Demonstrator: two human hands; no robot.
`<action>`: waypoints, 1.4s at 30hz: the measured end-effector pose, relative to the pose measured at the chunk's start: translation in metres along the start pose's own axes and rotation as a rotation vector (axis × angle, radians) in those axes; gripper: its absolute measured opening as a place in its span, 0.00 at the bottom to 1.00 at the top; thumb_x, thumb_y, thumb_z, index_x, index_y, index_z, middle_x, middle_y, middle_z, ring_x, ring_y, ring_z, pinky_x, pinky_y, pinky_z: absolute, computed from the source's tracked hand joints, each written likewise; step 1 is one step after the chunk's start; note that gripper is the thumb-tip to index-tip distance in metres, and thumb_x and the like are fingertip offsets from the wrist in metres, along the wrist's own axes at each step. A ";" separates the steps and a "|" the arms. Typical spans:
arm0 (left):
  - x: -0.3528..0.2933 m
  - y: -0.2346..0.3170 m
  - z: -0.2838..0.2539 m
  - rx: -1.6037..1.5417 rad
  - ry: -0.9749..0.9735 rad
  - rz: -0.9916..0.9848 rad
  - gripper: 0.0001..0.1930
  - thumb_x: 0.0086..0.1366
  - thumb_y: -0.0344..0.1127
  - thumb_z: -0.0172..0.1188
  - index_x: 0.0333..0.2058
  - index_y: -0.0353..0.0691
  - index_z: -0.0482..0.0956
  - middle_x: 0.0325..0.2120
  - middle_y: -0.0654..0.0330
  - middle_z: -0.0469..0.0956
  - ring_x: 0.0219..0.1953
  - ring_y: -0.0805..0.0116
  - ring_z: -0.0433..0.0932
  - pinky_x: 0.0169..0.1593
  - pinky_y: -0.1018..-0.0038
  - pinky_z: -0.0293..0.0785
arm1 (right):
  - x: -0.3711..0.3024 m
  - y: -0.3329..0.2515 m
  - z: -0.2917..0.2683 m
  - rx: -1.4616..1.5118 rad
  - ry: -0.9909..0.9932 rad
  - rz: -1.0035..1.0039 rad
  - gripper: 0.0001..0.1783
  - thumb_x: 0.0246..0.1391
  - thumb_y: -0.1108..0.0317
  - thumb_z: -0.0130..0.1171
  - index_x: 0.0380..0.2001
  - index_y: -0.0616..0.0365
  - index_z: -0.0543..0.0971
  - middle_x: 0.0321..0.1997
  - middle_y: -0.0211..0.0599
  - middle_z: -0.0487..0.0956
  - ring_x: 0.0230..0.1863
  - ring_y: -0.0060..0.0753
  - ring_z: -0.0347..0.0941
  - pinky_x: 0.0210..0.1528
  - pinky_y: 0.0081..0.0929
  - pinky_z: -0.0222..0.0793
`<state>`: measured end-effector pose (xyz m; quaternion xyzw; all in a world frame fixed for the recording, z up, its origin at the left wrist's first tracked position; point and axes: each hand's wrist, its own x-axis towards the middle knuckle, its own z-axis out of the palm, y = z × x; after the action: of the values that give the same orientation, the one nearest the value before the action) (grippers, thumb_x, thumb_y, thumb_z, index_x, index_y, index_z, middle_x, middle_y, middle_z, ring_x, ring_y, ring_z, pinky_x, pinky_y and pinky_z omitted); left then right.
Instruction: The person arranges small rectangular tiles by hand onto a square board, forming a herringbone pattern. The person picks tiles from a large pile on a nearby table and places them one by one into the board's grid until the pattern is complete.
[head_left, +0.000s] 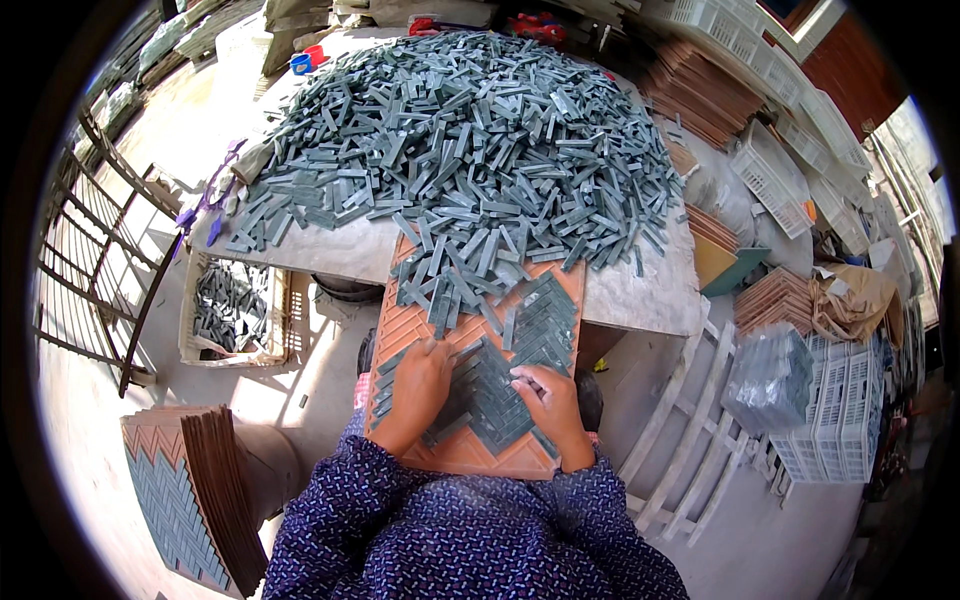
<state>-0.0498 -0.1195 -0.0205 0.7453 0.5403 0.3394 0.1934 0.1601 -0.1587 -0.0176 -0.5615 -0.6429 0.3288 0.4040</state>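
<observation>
An orange mould tray (500, 458) with zigzag slots lies in front of me, its far end under the pile. Grey-green stone strips (497, 400) fill part of it in a herringbone pattern. My left hand (422, 385) is over the tray's left half, fingers curled down and closed; what they hold, if anything, is hidden. My right hand (552, 402) rests at the right side of the laid strips, thumb and fingers pinched together near their surface. Nothing between them can be made out. Loose strips (455, 290) lie across the tray's far part, beyond both hands.
A large heap of stone strips (470, 140) covers the table (640, 290). A crate (283, 320) of strips stands at left, near a metal rack (110, 240). Stacked moulds (215, 480) stand lower left. White crates (830, 410) and a slatted pallet (680, 430) are on the right.
</observation>
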 end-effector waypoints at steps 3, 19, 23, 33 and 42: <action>-0.004 -0.007 0.010 0.060 -0.107 -0.047 0.03 0.56 0.28 0.57 0.29 0.35 0.75 0.27 0.51 0.73 0.35 0.52 0.73 0.38 0.61 0.70 | 0.000 -0.003 -0.002 -0.001 0.005 0.004 0.10 0.50 0.76 0.62 0.38 0.63 0.80 0.30 0.37 0.80 0.29 0.21 0.75 0.30 0.18 0.69; -0.005 0.001 0.003 0.057 0.007 0.046 0.11 0.50 0.27 0.62 0.34 0.35 0.74 0.31 0.52 0.73 0.36 0.51 0.71 0.41 0.61 0.69 | 0.003 -0.005 -0.003 -0.020 -0.005 0.032 0.09 0.49 0.77 0.61 0.36 0.65 0.79 0.31 0.45 0.80 0.30 0.34 0.79 0.32 0.25 0.72; -0.007 -0.005 0.002 -0.009 -0.034 0.058 0.10 0.51 0.26 0.60 0.34 0.35 0.75 0.31 0.52 0.73 0.37 0.51 0.72 0.41 0.62 0.69 | 0.003 -0.009 -0.005 -0.016 0.004 0.033 0.08 0.49 0.77 0.61 0.35 0.65 0.79 0.31 0.45 0.80 0.30 0.34 0.78 0.31 0.25 0.71; -0.002 -0.008 -0.001 0.223 -0.139 0.213 0.10 0.52 0.26 0.53 0.35 0.34 0.75 0.32 0.53 0.73 0.37 0.54 0.73 0.41 0.64 0.71 | 0.014 -0.010 -0.003 -0.083 0.033 -0.032 0.07 0.49 0.76 0.61 0.34 0.63 0.80 0.30 0.45 0.79 0.29 0.40 0.77 0.31 0.29 0.70; -0.019 -0.018 -0.010 0.085 -0.011 0.141 0.15 0.53 0.26 0.57 0.42 0.35 0.77 0.36 0.54 0.74 0.40 0.55 0.74 0.46 0.66 0.71 | 0.068 -0.003 0.003 -0.456 0.046 -0.097 0.25 0.41 0.70 0.67 0.47 0.58 0.75 0.29 0.39 0.74 0.30 0.40 0.72 0.33 0.33 0.67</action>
<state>-0.0729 -0.1320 -0.0310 0.7909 0.4992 0.3248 0.1405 0.1534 -0.0918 -0.0065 -0.6140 -0.7175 0.1422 0.2966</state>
